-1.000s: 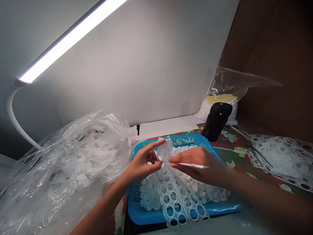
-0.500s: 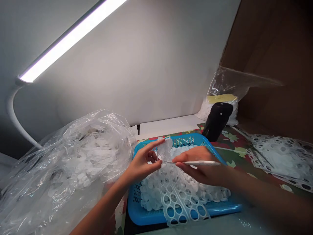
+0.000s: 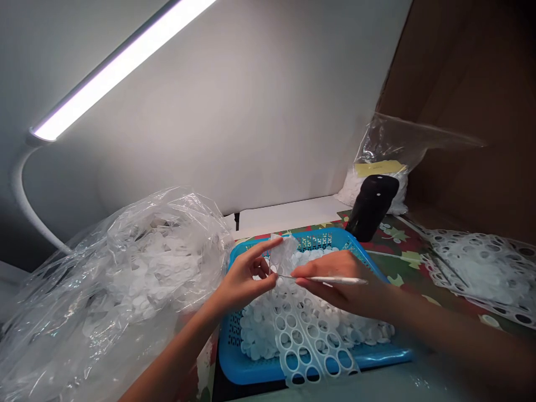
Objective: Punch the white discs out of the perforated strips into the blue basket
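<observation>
Above the blue basket [image 3: 243,371], the left hand [image 3: 245,282] pinches the upper end of a white perforated sheet [image 3: 302,341] between thumb and bent fingers, its index finger stretched out along the sheet's crumpled top; the right hand [image 3: 341,286] is closed around a thin white pick [image 3: 335,280], gripped between thumb and fingertips, lying nearly level and pointing left; the pick's fine tip meets the sheet just beside the left thumb, so the two hands stand close together with the sheet between them. From the left hand's pinch the sheet hangs down and toward the camera, passing under the right hand's fingers; its lower end, full of empty round holes, drapes over the basket's near rim. Under both hands the basket holds a heap of small white discs [image 3: 259,332], on which the sheet rests. Left of the basket, touching its side, sits a large clear plastic bag [image 3: 125,268] stuffed with more white sheets; the left forearm runs along its edge. Behind the basket a black object [image 3: 371,207] stands upright on a leaf-patterned tablecloth [image 3: 397,252]; beyond it a smaller clear bag [image 3: 387,159] with a yellow label leans in the corner. Well to the right, emptied punched sheets [image 3: 477,268] lie in a pile; overhead a lit strip lamp [image 3: 117,62] slants across the grey wall.
</observation>
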Action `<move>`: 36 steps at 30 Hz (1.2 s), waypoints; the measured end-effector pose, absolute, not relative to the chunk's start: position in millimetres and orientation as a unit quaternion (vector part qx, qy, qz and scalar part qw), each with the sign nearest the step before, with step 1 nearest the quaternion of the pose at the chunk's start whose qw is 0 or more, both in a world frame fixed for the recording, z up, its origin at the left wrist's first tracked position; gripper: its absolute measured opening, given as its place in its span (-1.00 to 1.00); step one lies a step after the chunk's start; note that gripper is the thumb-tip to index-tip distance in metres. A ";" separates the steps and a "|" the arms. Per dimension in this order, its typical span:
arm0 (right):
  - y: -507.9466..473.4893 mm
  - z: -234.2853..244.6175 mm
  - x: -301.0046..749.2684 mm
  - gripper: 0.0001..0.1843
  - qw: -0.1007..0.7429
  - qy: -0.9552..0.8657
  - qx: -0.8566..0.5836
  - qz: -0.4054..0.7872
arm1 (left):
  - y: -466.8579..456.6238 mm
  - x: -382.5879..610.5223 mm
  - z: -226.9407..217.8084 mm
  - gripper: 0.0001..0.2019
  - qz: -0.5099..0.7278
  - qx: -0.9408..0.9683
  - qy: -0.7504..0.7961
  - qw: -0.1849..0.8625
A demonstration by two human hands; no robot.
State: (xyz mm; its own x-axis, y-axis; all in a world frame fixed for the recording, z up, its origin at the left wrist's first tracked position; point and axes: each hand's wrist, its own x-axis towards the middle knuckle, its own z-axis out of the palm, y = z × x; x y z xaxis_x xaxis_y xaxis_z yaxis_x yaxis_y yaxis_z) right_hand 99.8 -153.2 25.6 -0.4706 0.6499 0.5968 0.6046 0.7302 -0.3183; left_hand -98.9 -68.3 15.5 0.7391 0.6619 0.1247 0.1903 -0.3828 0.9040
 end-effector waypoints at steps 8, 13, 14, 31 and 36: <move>-154.2 26.6 97.1 -0.74 0.311 -0.855 -0.408 0.079 | -68.0 -98.8 15.1 -0.41 0.252 0.795 0.257 0.488; -153.3 26.8 97.0 -0.73 0.275 -0.856 -0.426 0.096 | -69.0 -99.3 15.7 -0.43 0.248 0.798 0.258 0.486; -152.7 26.1 97.4 -0.73 0.270 -0.857 -0.429 0.095 | -69.1 -99.3 15.8 -0.43 0.249 0.799 0.258 0.483; -150.7 23.5 102.4 -0.73 0.225 -0.919 -0.319 0.051 | -64.3 -98.2 15.3 -0.73 0.270 0.815 0.276 0.432; -153.6 19.2 99.7 -0.72 0.153 -0.934 -0.318 0.049 | -67.4 -95.8 13.9 -0.76 0.197 0.841 0.300 0.404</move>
